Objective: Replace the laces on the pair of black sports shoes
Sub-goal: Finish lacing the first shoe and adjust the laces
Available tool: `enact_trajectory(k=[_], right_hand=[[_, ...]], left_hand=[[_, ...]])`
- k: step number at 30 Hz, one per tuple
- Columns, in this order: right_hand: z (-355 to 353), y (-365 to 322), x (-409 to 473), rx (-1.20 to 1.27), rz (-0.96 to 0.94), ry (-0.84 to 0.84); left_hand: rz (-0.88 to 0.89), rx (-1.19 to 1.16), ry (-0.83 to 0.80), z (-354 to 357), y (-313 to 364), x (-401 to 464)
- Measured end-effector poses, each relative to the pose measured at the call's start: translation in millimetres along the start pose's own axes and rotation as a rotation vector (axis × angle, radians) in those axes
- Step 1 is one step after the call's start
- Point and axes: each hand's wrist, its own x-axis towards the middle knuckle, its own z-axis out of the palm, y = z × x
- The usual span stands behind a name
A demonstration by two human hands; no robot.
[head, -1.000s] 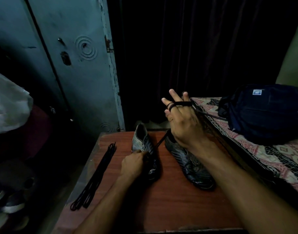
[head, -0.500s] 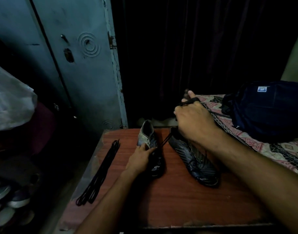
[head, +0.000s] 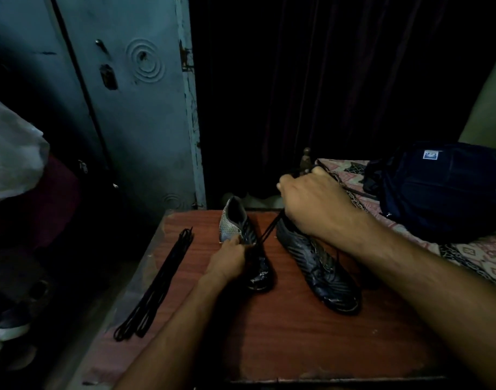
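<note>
My right hand (head: 319,205) is up above the far end of the bench (head: 311,342), fingers curled tight around the black lace (head: 270,229), which I can see wound over the knuckles near the top of the fist. From there the lace runs down and to the left, pulled taut, straight into the left shoe (head: 245,243). My left hand (head: 228,258) sits low on that shoe, fingers curled over its upper right where the lace goes in, thumb side pressed against the shoe's side. So both hands are closed: one on the lace, one on the shoe.

The left shoe lies on the reddish wooden bench with its striped heel pointing away from me and its toe towards me. Just beside it, to the right, the right shoe (head: 317,268) lies at a slant, toe towards me and to the right, its far end partly hidden under my right wrist. It's dark here, so I can't make out the eyelets on either shoe.

Further left on the bench, well apart from the shoes, a bundle of spare black laces (head: 156,285) lies stretched out in a long diagonal line near the bench's left edge.

To the right of the bench there's a bed with a patterned sheet (head: 483,254), and a dark blue bag (head: 438,187) rests on it. Behind everything hangs a dark curtain (head: 325,80), with a grey-blue metal door (head: 140,108) to its left.
</note>
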Motion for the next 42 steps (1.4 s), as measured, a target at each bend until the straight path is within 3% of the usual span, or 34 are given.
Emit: enact_trajectory(k=[3, 12, 25, 30, 35, 39, 42], right_hand=[[0.0, -20.9, 7.7, 0.237, -0.020, 0.247], [4.1, -34.6, 16.4, 0.813, 0.075, 0.217], [21.1, -15.2, 42.4, 0.786, -0.025, 0.300], [27.9, -27.5, 51.8, 0.935, -0.018, 0.295], [36.4, -26.7, 49.1, 0.981, -0.004, 0.333], [59.6, -17.8, 39.6, 0.788, 0.040, 0.201], [91.6, -11.5, 31.6, 0.663, 0.113, -0.013]], left_hand=[[-0.045, 0.086, -0.012, -3.8, 2.7, 0.2], [-0.016, 0.045, 0.006, -5.1, -14.9, 6.4], [0.072, -0.190, 0.225, 21.2, -37.2, 6.4], [0.112, -0.238, 0.293, 25.1, -42.0, 6.9], [0.170, -0.442, 0.430, 23.6, -45.1, 5.9], [0.183, -0.674, 0.555, 13.7, -35.1, -0.8], [0.167, -0.971, 0.416, 2.0, -30.8, -6.6]])
